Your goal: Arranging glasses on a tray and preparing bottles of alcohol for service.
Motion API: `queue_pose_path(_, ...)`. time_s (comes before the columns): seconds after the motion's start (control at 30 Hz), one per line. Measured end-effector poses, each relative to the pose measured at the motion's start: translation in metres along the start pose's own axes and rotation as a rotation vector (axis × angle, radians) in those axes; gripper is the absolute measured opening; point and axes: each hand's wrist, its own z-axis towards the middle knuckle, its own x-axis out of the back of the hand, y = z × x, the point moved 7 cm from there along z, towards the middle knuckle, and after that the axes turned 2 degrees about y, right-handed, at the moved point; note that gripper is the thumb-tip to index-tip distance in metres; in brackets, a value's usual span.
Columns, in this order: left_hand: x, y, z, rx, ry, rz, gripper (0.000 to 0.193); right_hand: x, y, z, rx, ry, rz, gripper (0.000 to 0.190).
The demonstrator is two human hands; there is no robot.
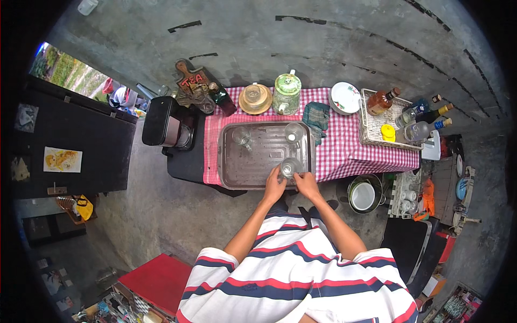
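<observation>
Both my hands are at a clear glass mug (291,167) over the front right part of a brown metal tray (264,161). My left hand (275,183) has its fingers against the mug's left side. The fingers of my right hand (306,183) grip its lower right side, near where a handle would be hidden. I cannot tell if the mug touches the tray. Two more clear glass mugs stand on the tray, one glass mug (241,136) at the back left and another glass mug (294,132) at the back right.
Behind the tray are a dark bottle (223,101), a stacked saucer set (255,99), a green-lidded drink jar (287,93) and a folded cloth (316,116). A coffee maker (165,123) stands left. White bowls (345,98) and a wicker basket (365,135) of bottles stand right.
</observation>
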Motion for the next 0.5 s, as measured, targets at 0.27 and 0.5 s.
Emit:
queue_pose_path(0.27, 0.024, -0.022, 0.047, 0.031, 0.037, 0.047, 0.052, -0.037, -0.017, 0.046, -0.005, -0.010, -0.009, 0.043)
queue_pose_path(0.5, 0.031, -0.036, 0.084, 0.171, 0.012, 0.005, 0.055, -0.048, -0.030, 0.079, -0.072, -0.019, 0.043, 0.044)
